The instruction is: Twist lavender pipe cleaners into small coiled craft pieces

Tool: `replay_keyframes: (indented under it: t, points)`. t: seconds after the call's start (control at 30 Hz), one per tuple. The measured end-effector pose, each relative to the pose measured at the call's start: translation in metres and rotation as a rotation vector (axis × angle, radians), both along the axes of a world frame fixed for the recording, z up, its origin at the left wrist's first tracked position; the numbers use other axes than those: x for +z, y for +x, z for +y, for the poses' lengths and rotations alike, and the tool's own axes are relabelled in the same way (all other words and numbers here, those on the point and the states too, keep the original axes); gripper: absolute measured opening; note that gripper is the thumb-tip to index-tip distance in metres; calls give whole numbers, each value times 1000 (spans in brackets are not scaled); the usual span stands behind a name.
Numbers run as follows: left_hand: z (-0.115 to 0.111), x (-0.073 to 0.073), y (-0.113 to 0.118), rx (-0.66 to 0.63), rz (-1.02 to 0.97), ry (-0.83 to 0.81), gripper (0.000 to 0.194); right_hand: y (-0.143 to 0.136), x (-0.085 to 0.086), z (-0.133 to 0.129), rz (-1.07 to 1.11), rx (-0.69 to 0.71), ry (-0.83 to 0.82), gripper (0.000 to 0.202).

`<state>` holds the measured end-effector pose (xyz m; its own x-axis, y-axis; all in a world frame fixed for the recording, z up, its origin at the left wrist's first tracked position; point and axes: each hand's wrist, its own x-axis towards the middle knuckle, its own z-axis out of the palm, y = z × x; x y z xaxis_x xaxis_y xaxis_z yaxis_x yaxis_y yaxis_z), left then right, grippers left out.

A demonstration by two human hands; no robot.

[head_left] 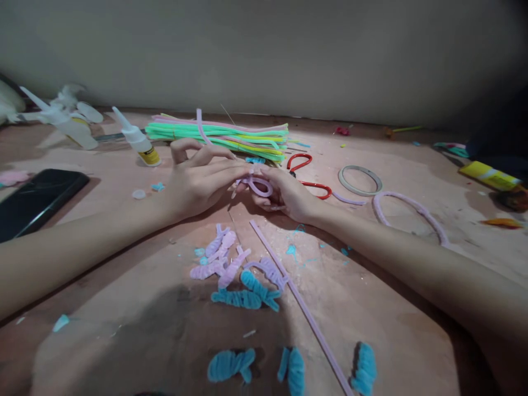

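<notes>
Both hands together mid-table. Left hand and right hand pinched shut on one bent lilac fuzzy stem; small loop shows between them, free end sticks up behind the left's knuckles. Exact fingertip contact partly hidden.

Behind the hands: bundle of green, pink and yellow fuzzy stems, lying flat. Red-handled scissors just beside the right hand, then a thin grey ring and a larger lilac fuzzy hoop, partly behind the right forearm.

Front of the hands: pile of coiled lilac pieces, with coiled teal pieces against it; three more teal bits nearer the viewer. Long straight lilac strip runs diagonally past them.

Left side: two white-nozzled glue bottles, upright-ish to tilted, and a glossy black phone lying near the left forearm.
</notes>
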<state>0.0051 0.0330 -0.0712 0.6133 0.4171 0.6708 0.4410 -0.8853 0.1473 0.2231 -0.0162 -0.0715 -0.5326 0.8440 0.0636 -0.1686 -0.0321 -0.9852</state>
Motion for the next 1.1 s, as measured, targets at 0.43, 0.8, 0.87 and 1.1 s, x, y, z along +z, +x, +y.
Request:
replay_keyframes:
  t: [0.43,0.8,0.87,1.1]
  points:
    - [14,-9,-13,-38,66,0,18,-1,3,-4,64,49,2,36]
    - [16,-1,-3,-330,42,303,32,3,-4,1,1,69,103,42]
    - [15,-1,-5,-298,84,268,35,3,-4,1,0,45,91,41]
    - [17,-5,-11,-219,127,235,33,2,-6,3,39,101,78,42]
